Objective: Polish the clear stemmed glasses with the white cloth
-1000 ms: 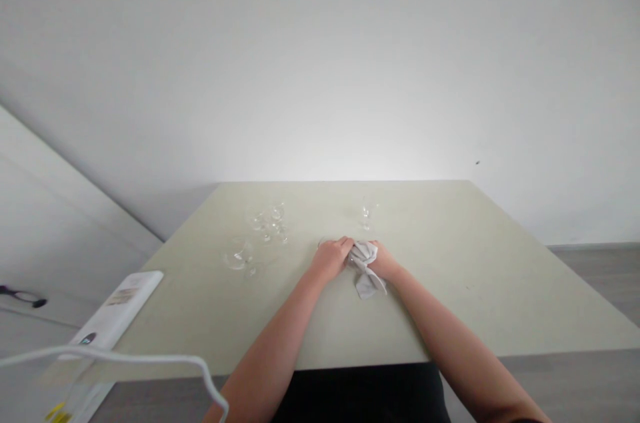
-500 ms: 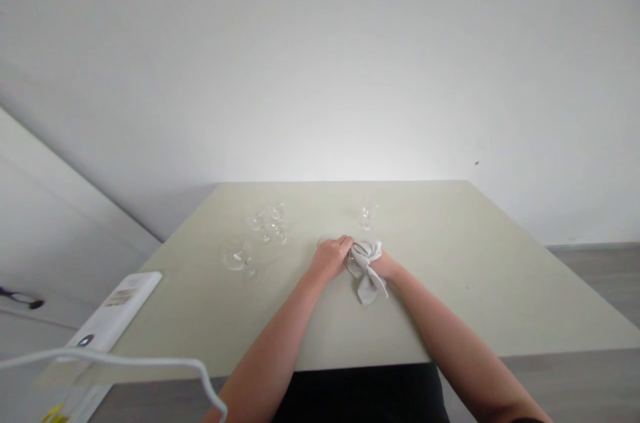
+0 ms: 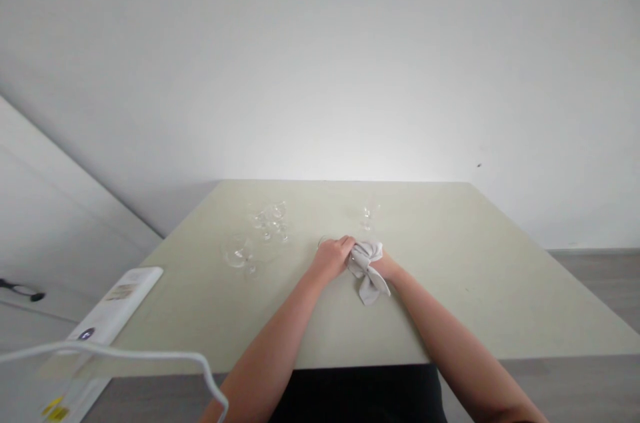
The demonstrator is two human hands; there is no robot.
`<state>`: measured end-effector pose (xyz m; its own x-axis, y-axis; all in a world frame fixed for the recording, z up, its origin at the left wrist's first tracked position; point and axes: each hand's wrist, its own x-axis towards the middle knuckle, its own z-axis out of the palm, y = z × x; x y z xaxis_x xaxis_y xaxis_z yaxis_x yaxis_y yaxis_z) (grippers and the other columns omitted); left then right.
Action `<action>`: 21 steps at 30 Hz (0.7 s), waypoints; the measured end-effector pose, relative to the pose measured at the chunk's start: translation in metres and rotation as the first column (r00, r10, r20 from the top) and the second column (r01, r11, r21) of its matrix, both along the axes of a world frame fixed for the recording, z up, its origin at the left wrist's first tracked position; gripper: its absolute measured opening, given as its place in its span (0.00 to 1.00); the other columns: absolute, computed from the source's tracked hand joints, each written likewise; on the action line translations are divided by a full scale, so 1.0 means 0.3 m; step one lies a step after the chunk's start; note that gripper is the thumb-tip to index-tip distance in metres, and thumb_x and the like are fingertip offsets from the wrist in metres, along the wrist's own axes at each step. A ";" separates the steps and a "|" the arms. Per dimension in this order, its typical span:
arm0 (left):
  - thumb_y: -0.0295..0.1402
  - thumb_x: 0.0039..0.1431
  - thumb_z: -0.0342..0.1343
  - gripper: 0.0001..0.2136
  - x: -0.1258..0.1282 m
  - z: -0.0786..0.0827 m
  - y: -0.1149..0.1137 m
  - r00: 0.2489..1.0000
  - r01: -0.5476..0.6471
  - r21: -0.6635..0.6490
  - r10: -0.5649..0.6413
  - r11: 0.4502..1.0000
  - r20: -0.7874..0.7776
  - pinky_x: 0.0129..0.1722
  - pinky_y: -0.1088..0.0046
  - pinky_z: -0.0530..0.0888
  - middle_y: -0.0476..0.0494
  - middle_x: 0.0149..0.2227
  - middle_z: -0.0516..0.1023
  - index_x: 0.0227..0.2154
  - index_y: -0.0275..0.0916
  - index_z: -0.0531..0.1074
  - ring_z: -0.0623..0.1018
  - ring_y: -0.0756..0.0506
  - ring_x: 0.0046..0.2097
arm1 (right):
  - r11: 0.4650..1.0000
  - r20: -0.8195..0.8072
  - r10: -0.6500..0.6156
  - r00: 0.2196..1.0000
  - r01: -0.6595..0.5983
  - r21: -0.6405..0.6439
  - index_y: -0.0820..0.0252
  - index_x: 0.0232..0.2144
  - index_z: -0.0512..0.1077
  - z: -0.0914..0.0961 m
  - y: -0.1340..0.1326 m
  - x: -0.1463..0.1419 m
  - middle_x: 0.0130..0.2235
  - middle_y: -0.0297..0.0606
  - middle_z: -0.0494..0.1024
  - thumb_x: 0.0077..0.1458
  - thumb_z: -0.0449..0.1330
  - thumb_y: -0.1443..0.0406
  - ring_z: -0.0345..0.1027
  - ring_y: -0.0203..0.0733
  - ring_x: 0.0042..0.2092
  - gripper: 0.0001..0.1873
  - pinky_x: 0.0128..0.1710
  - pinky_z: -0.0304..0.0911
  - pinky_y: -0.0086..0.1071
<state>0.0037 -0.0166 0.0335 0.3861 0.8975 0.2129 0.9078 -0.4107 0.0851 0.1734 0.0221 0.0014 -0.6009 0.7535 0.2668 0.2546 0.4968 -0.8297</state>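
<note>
My left hand [image 3: 333, 259] is closed around a clear glass [image 3: 323, 240], whose rim peeks out on the hand's left; its stem or base is hidden. Fingers of my right hand [image 3: 387, 263] are wrapped in a light grey cloth [image 3: 369, 271], pressed up against the left hand and the glass, with loose ends hanging toward me. Behind the hands a stemmed glass [image 3: 369, 216] stands on the pale table [image 3: 475, 289]. To the left, one glass [image 3: 239, 253] is nearest, and a small group of stemmed glasses [image 3: 270, 216] sits farther back.
A white flat box [image 3: 117, 303] lies at the table's left edge. A white cable [image 3: 125, 353] crosses the lower left, close to the camera. The table's far edge meets a plain white wall [image 3: 345, 76]. A black handle [image 3: 23, 290] shows at far left.
Both hands, the cloth and the glass keep nearly the same place. The view has shifted very slightly; otherwise little differs.
</note>
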 end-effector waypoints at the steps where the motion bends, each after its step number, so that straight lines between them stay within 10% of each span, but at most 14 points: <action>1: 0.24 0.59 0.49 0.10 0.000 0.000 0.000 1.000 0.003 0.003 -0.003 1.000 -0.005 0.39 0.71 0.70 0.42 0.41 0.77 0.43 0.40 0.68 0.78 0.44 0.40 | 1.000 0.001 0.011 1.000 -0.011 -0.002 0.58 0.18 0.61 -0.002 0.002 0.001 0.21 0.30 0.63 0.52 0.55 0.61 0.57 0.35 0.27 0.13 0.30 0.62 0.29; 21: 0.24 0.57 0.50 0.11 -0.006 -0.002 0.003 0.999 0.031 -0.014 -0.030 0.999 0.017 0.37 0.71 0.69 0.44 0.42 0.77 0.43 0.40 0.67 0.77 0.44 0.40 | 1.000 -0.058 0.002 0.998 -0.001 0.012 0.61 0.20 0.66 -0.005 -0.001 -0.004 0.21 0.30 0.64 0.51 0.58 0.59 0.57 0.34 0.27 0.14 0.28 0.60 0.27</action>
